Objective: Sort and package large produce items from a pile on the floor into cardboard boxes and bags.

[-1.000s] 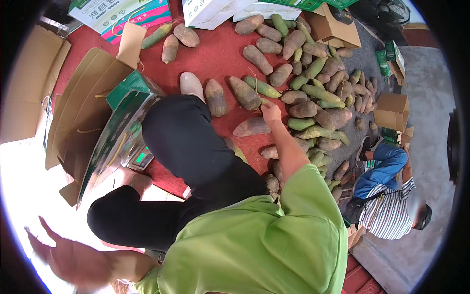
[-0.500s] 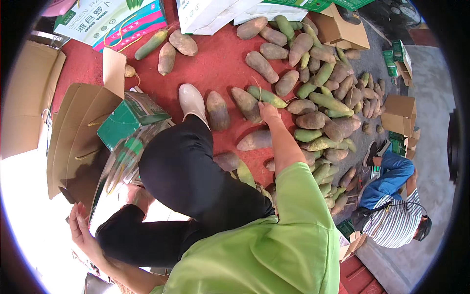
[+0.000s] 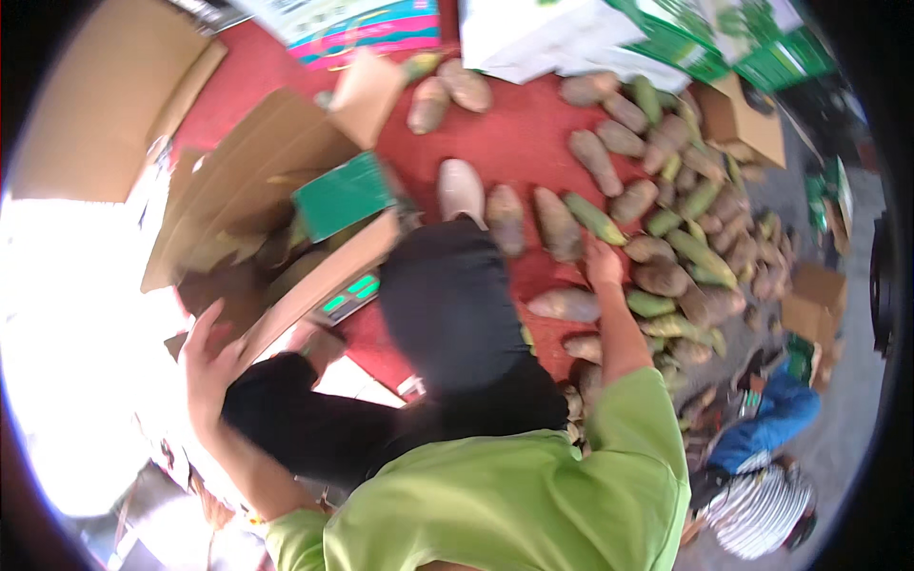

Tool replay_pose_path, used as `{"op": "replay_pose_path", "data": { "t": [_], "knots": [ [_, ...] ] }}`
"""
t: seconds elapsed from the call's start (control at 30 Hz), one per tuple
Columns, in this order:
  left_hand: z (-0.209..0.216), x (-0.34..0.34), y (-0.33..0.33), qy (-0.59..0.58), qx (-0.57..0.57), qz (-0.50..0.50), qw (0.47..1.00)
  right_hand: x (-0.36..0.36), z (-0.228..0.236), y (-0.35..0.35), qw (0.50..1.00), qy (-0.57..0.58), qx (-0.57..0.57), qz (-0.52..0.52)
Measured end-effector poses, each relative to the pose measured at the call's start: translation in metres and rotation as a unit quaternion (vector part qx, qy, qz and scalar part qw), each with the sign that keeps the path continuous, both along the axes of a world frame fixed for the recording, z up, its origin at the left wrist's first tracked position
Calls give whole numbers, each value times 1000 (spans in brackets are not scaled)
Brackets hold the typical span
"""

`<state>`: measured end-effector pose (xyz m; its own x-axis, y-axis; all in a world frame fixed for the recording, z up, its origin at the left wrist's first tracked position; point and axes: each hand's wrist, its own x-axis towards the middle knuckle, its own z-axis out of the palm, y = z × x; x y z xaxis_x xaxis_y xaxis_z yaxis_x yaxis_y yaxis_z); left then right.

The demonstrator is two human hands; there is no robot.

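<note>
Among the radishes, my right hand [image 3: 602, 264] reaches down beside the near end of a green radish [image 3: 595, 219], its fingertips bunched and blurred; whether they grip it cannot be made out. A brown-skinned radish [image 3: 558, 225] lies just left of that one, and a paler radish [image 3: 564, 305] is below the wrist. My left hand [image 3: 209, 357] is raised at the near edge of an open cardboard box [image 3: 257, 143], fingers spread, nothing in them. Beside that box shows a panel with lit green displays [image 3: 349, 295].
A large heap of radishes [image 3: 700, 252] covers the floor to the right. White and green cartons [image 3: 533, 38] stand at the far side, a brown carton [image 3: 814, 305] at the right. A person in a striped shirt [image 3: 762, 509] sits at lower right. My white boot [image 3: 461, 190] stands on the red floor covering.
The view has shifted left, so the scene sits further right. My right hand is slightly lower against the green radish, which has stayed put. My left hand has risen toward the box edge, fingers spreading.
</note>
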<state>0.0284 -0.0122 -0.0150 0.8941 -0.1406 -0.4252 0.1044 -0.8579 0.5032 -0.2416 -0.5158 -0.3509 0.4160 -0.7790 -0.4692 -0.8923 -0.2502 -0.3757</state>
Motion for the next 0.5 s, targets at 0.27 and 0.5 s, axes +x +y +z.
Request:
{"op": "replay_pose_path", "data": {
  "t": [0.27,0.5],
  "knots": [
    [0,1,-5,-73,8,-23,997,-69,15,-28,974,-217,42,-38],
    [-12,-3,15,-157,-9,-39,987,-34,145,-6,908,-296,122,-271]
  ]
}}
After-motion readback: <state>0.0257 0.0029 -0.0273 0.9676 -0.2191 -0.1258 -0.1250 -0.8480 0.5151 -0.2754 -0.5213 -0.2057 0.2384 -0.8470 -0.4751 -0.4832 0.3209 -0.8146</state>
